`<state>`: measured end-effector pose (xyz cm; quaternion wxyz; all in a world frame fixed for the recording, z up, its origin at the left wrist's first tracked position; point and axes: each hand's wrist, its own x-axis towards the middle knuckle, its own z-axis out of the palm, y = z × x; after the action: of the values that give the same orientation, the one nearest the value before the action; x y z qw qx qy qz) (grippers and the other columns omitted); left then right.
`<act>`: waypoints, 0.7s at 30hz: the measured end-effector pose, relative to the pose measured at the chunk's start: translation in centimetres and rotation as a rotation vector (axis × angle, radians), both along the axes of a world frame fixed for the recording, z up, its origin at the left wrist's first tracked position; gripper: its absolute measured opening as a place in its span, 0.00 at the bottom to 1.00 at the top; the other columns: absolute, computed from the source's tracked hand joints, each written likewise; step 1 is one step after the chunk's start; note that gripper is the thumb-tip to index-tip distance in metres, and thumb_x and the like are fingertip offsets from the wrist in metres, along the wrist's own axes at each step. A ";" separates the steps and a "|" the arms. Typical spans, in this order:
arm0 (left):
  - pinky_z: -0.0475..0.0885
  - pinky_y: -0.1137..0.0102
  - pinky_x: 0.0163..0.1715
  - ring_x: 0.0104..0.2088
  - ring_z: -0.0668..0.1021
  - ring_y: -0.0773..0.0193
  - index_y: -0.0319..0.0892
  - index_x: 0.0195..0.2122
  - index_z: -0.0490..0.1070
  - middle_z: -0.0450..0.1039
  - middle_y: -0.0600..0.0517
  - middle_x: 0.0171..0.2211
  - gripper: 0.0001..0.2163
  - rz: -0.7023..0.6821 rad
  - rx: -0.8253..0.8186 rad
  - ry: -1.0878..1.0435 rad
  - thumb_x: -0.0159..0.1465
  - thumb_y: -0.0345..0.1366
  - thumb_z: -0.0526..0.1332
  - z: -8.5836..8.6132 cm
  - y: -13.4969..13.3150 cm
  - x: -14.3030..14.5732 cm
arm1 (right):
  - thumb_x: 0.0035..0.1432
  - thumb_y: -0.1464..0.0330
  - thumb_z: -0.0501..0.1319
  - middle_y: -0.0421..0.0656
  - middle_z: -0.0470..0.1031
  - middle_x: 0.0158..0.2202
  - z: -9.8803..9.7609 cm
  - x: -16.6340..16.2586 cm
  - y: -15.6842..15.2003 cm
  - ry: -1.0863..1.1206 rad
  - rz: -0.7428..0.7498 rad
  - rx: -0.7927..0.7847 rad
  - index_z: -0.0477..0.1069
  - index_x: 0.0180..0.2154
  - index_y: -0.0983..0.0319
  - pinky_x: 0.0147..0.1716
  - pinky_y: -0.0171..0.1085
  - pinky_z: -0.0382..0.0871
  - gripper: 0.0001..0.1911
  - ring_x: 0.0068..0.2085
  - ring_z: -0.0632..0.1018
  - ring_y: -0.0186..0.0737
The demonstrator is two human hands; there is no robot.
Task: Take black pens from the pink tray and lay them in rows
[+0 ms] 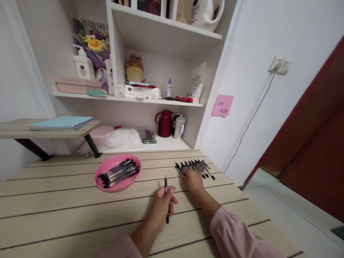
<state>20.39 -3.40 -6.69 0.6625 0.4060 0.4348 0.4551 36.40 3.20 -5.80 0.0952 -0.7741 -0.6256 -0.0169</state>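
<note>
Ahead of me, in the white shelving [158, 101]: red jug [165, 125] beside pale tumbler [178, 128]; plush toy [134, 70] one level up. To my left, blue paper [64, 122] on a raised stand [18, 132]. To my right, pink note [223, 105], wall socket [283, 68].

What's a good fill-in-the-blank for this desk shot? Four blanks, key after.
The ____ hand holds a single pen clear of the others.
The other hand is at loose pens, to the ____ of the bowl.
The bowl's color is ____.
The sticky note shows the number ____.
Missing: left; right; pink; 250.
</note>
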 end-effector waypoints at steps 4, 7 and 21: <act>0.49 0.77 0.11 0.10 0.59 0.78 0.39 0.36 0.68 0.68 0.57 0.19 0.16 -0.010 0.012 -0.008 0.53 0.46 0.59 -0.1 0.0 -0.1 | 0.57 0.67 0.55 0.48 0.75 0.38 0.1 -0.2 0.2 -0.021 0.006 0.007 0.72 0.35 0.63 0.33 0.34 0.61 0.09 0.40 0.75 0.42; 0.48 0.77 0.11 0.09 0.59 0.78 0.39 0.35 0.68 0.68 0.57 0.18 0.15 -0.007 0.012 -0.029 0.53 0.46 0.60 -0.1 0.0 -0.1 | 0.57 0.68 0.55 0.49 0.75 0.37 0.5 -0.3 -0.4 -0.002 0.002 0.042 0.72 0.35 0.64 0.33 0.34 0.60 0.09 0.38 0.75 0.41; 0.69 0.64 0.42 0.40 0.77 0.58 0.39 0.37 0.70 0.75 0.44 0.37 0.11 0.069 -0.140 -0.612 0.58 0.40 0.60 -0.1 1.0 -0.8 | 0.47 0.71 0.57 0.39 0.72 0.21 -1.7 -5.8 -8.6 0.907 0.377 0.135 0.69 0.23 0.64 0.23 0.29 0.58 0.04 0.24 0.68 0.32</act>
<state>19.59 -2.37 -6.82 0.7730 0.1888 0.2592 0.5474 30.62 -5.36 -7.50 0.4091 -0.5690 -0.6477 0.2988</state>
